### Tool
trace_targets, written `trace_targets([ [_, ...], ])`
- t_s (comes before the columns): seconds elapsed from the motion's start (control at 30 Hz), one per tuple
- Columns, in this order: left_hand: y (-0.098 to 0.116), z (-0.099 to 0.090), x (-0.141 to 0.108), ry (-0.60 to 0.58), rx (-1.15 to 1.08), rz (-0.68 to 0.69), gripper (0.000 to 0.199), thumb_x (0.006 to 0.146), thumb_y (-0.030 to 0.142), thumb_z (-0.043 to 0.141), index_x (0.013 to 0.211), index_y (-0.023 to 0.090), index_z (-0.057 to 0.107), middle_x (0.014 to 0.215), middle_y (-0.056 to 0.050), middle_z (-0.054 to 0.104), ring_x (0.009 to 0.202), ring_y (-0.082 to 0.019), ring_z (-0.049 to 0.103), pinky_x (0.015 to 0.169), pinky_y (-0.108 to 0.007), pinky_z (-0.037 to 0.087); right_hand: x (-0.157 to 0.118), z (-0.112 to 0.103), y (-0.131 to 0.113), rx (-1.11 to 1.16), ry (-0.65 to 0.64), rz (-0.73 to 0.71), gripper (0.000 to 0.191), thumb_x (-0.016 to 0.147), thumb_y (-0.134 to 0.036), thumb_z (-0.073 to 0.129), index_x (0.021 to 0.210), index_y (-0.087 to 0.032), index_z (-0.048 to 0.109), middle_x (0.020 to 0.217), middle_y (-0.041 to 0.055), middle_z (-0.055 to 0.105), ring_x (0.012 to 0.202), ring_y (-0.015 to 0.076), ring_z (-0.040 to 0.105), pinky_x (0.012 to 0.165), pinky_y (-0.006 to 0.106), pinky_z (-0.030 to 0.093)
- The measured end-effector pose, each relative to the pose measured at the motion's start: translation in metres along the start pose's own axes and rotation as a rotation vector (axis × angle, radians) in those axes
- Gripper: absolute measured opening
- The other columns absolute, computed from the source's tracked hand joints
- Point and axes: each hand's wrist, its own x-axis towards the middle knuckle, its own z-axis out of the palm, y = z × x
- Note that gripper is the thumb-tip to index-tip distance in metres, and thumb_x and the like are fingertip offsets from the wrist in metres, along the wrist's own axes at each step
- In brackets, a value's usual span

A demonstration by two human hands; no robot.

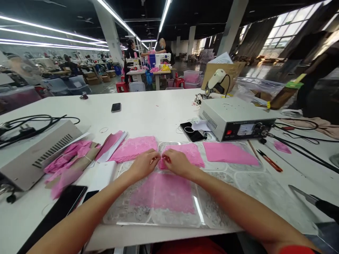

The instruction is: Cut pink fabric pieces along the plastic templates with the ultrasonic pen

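My left hand (145, 163) and my right hand (174, 161) meet over the middle of a clear plastic sheet (124, 213), fingers pinched. My right fingertips are at the left edge of a stack of pink lace pieces (192, 153), closed on its corner. Whatever the left fingertips pinch, close beside that corner, is too small to make out. Another pink lace stack (135, 146) lies behind my left hand. A smooth pink fabric stack (229, 154) is to the right. Nearer me, a thin pink fabric piece (172, 194) lies flat on the sheet.
A grey machine box (238, 113) with a dial and cables stands back right; another grey box (39, 151) stands left. Orange-handled snips (270, 161), a black phone (192, 132), a smaller phone (116, 107) and bundled pink fabric (71, 158) lie on the white table (143, 102). People work beyond.
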Motion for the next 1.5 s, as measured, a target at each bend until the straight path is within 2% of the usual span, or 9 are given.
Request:
trace_targets([
  [0.13,0.013,0.008,0.004,0.058,0.014,-0.073,0.018,0.089,0.031,0.055,0.078,0.017,0.060,0.078,-0.002,0.063,0.072,-0.016,0.059,0.064,-0.026,0.044,0.014,-0.009,0.001,0.044,0.093,0.059,0.013,0.078,-0.012,0.055,0.077,-0.019,0.066,0.072,0.0014,0.068,0.065,0.0131,0.058,0.062,0.025,0.041],
  [0.33,0.063,0.037,0.032,0.055,0.067,-0.146,0.035,0.084,0.050,0.060,0.075,0.016,0.064,0.082,-0.006,0.064,0.076,-0.021,0.061,0.067,-0.030,0.043,0.014,-0.044,0.014,0.120,0.273,0.139,0.008,0.071,-0.014,0.057,0.074,-0.019,0.062,0.061,-0.0020,0.064,0.058,0.0119,0.056,0.058,0.025,0.041],
  [0.57,0.105,0.070,0.082,0.101,0.162,-0.138,0.023,0.089,0.029,0.050,0.074,0.016,0.063,0.079,-0.006,0.064,0.068,-0.018,0.061,0.061,-0.028,0.041,-0.006,-0.104,0.031,0.215,0.520,0.244,0.003,0.071,-0.020,0.056,0.071,-0.019,0.058,0.058,-0.0017,0.064,0.055,0.0131,0.062,0.059,0.025,0.048],
  [0.77,0.125,0.075,0.073,0.129,0.233,0.217,0.019,0.089,0.018,0.048,0.078,0.017,0.062,0.086,-0.007,0.064,0.083,-0.020,0.060,0.079,-0.035,0.046,-0.093,-0.148,0.080,0.228,0.682,0.478,0.022,0.079,-0.036,0.044,0.071,-0.019,0.054,0.058,0.0023,0.065,0.046,0.0134,0.059,0.047,0.024,0.045],
  [0.97,0.139,0.093,0.021,0.043,0.279,0.690,0.017,0.089,0.012,0.050,0.077,0.019,0.059,0.080,-0.003,0.062,0.081,-0.019,0.056,0.101,-0.042,0.039,-0.203,-0.122,0.119,0.059,0.577,0.688,0.031,0.072,-0.034,0.047,0.045,-0.020,0.043,0.043,-0.0010,0.048,0.045,0.0113,0.044,0.049,0.026,0.032],
  [1.13,0.147,0.096,0.001,-0.031,0.311,0.883,0.015,0.087,0.009,0.048,0.079,0.018,0.057,0.076,-0.002,0.058,0.077,-0.018,0.053,0.105,-0.044,0.036,-0.241,-0.109,0.124,-0.087,0.506,0.815,0.026,0.073,-0.031,0.050,0.051,-0.021,0.043,0.049,-0.0014,0.048,0.050,0.0120,0.041,0.053,0.027,0.026],
  [1.2,0.149,0.088,0.002,-0.128,0.270,0.862,0.010,0.081,0.010,0.052,0.083,0.018,0.059,0.080,-0.004,0.060,0.080,-0.019,0.054,0.103,-0.045,0.036,-0.248,-0.110,0.121,-0.118,0.480,0.836,0.019,0.073,-0.028,0.053,0.056,-0.021,0.048,0.052,-0.0013,0.051,0.051,0.0124,0.042,0.054,0.028,0.025],
  [1.33,0.151,0.072,0.016,-0.392,0.147,0.625,0.017,0.074,0.012,0.054,0.086,0.019,0.064,0.087,-0.006,0.065,0.084,-0.021,0.059,0.093,-0.043,0.043,-0.253,-0.114,0.116,-0.169,0.434,0.825,0.005,0.075,-0.026,0.054,0.073,-0.024,0.057,0.058,-0.0016,0.059,0.055,0.0147,0.051,0.054,0.027,0.027],
  [1.5,0.153,0.073,0.072,-0.342,0.142,0.372,0.023,0.089,0.011,0.046,0.090,0.017,0.068,0.091,-0.007,0.067,0.087,-0.020,0.063,0.081,-0.035,0.050,-0.231,-0.120,0.120,-0.149,0.444,0.644,0.007,0.076,-0.028,0.052,0.074,-0.024,0.058,0.064,-0.0010,0.064,0.057,0.0156,0.057,0.056,0.027,0.035],
])
